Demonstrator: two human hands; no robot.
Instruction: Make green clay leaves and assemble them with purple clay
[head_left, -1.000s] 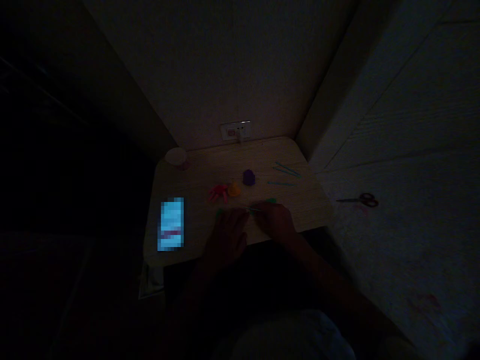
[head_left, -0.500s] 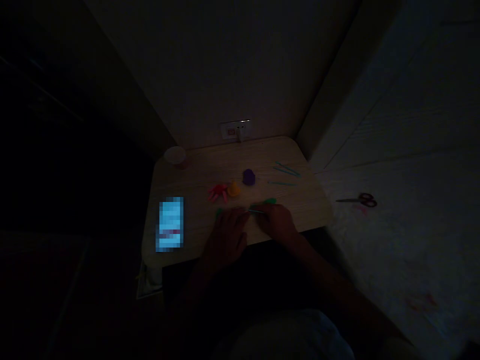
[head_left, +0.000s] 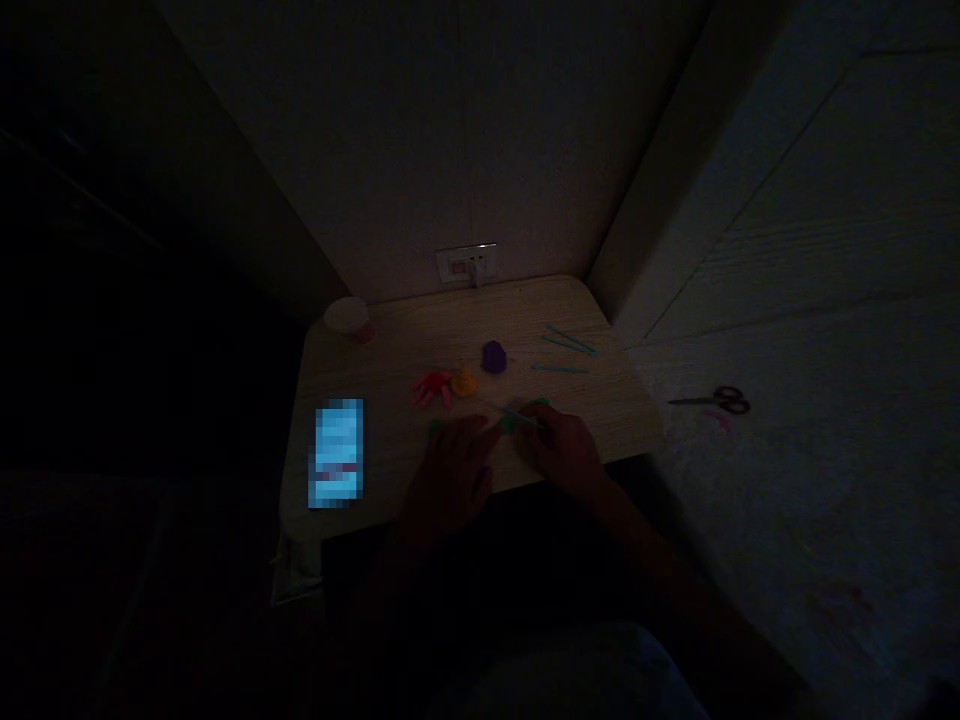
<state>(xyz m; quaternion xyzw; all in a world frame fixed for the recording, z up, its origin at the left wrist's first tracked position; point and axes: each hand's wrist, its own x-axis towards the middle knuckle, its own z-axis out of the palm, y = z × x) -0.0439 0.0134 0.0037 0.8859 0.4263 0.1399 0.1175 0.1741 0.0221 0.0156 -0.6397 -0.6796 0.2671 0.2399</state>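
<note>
Dim light is falling over a corner where pale walls (head_left: 480,130) are meeting behind a small wooden table (head_left: 405,345) with rounded corners, and a light wood-grain surface (head_left: 810,330) is stretching away at the right, level with the tabletop. A wall socket (head_left: 466,264) is sitting just above the table's far edge. Both of the person's hands are resting on the near edge: the left hand (head_left: 450,475) is lying flat with its fingers loosely spread on the wood, and the right hand (head_left: 564,452) is closing its fingertips on a thin teal stick (head_left: 519,414) whose free end is pointing away to the left, over a small piece of green clay (head_left: 508,423) lying between the two hands. How firmly the stick is being pinched is too dark to tell. A lit phone (head_left: 337,453) is glowing blue at the table's near left corner, and a round pale tub (head_left: 348,317) is standing at the far left corner. Mid-table, a red clay shape (head_left: 431,388), an orange clay lump (head_left: 464,382) just beside it and a purple clay lump (head_left: 493,356) are sitting in a loose row, with more teal sticks (head_left: 570,342) lying well apart toward the right. Scissors (head_left: 712,400) are lying off the table on the pale surface.
</note>
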